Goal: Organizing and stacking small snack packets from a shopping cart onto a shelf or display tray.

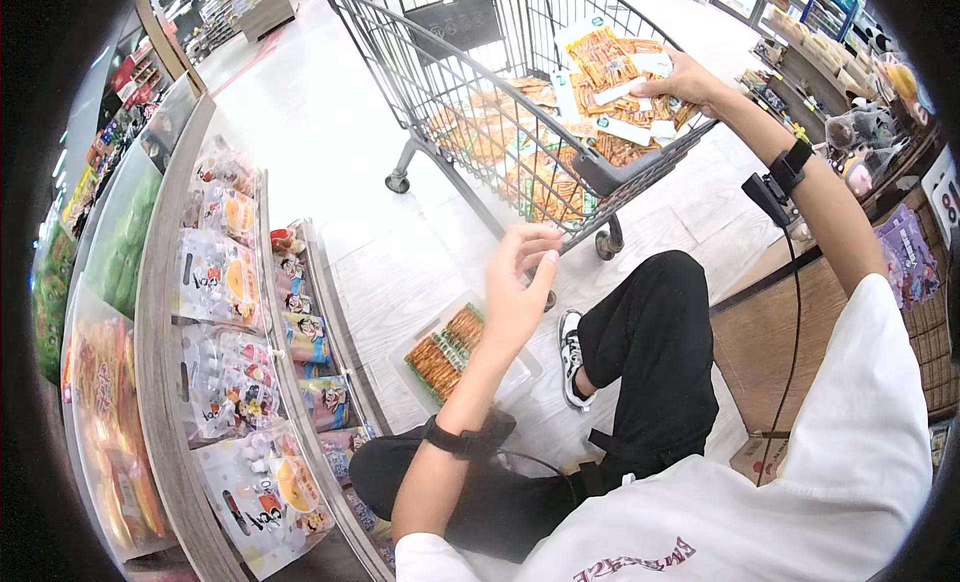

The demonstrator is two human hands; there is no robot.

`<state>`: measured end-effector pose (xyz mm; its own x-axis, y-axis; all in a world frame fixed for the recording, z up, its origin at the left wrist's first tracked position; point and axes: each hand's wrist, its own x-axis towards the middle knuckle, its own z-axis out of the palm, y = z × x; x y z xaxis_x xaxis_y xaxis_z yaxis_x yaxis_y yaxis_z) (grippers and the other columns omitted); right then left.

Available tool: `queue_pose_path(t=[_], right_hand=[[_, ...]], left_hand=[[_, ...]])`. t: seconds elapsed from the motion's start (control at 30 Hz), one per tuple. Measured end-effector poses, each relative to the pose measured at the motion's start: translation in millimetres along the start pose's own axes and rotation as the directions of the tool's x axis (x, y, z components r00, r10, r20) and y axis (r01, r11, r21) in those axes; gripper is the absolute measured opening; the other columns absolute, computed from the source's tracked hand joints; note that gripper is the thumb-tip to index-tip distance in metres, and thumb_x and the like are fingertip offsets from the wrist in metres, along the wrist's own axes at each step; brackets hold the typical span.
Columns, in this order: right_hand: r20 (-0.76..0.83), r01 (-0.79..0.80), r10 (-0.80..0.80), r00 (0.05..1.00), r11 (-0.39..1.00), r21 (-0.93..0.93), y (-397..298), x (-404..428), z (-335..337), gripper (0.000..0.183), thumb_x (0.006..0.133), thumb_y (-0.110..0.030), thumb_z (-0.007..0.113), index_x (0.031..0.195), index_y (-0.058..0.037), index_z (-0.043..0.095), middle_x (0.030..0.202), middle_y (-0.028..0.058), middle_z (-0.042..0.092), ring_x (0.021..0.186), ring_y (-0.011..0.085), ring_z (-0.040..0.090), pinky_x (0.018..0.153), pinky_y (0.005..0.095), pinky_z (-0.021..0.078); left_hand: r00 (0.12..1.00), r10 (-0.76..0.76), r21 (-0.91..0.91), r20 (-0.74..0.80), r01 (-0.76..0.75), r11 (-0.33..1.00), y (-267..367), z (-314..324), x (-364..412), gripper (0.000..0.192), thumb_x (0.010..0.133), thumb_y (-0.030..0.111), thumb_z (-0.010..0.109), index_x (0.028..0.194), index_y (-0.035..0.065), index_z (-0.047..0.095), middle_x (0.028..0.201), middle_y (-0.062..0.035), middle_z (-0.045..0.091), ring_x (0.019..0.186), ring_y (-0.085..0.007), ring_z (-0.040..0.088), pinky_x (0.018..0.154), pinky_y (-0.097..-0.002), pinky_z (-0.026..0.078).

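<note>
My right hand (686, 83) reaches into the metal shopping cart (480, 75) and grips a clear packet of orange-brown snack sticks (645, 64) between thumb and fingers. Similar packets (540, 177) are heaped across the cart's bottom, seen partly through the wire. In front of the cart's near corner hovers my left hand (523, 282), with loosely curled fingers, thumb apart and nothing held. Below it on the floor sits a translucent plastic bin (525, 375) holding several snack packets (446, 353); my left forearm hides part of it.
Shelves of bagged sweets (221, 274) run along my left. At right stand a wooden display base (787, 364) and plush toys (855, 128). A cable (795, 319) hangs from my right wrist strap. My shoe (574, 357) is beside the bin, and a cart wheel (609, 244) lies beyond it.
</note>
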<state>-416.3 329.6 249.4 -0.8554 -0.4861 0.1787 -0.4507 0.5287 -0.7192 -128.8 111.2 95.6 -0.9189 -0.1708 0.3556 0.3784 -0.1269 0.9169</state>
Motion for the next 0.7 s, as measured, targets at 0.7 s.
queue_pose_path(t=[0.7], right_hand=[[-0.269, 0.244, -0.161, 0.95, 0.918, 0.313, -6.7, 14.9, -21.8, 0.061, 0.081, -0.02, 0.081, 0.128, 0.0012, 0.049, 0.117, 0.0147, 0.065, 0.1, 0.0191, 0.069, 0.081, 0.0317, 0.0613]], left_hand=[[0.997, -0.051, -0.182, -0.062, 0.039, 0.982, 20.1, 1.1, -6.0, 0.02, 0.098, 0.014, 0.055, 0.113, 0.0005, 0.054, 0.113, -0.0116, 0.06, 0.103, -0.0209, 0.064, 0.087, -0.0341, 0.053]])
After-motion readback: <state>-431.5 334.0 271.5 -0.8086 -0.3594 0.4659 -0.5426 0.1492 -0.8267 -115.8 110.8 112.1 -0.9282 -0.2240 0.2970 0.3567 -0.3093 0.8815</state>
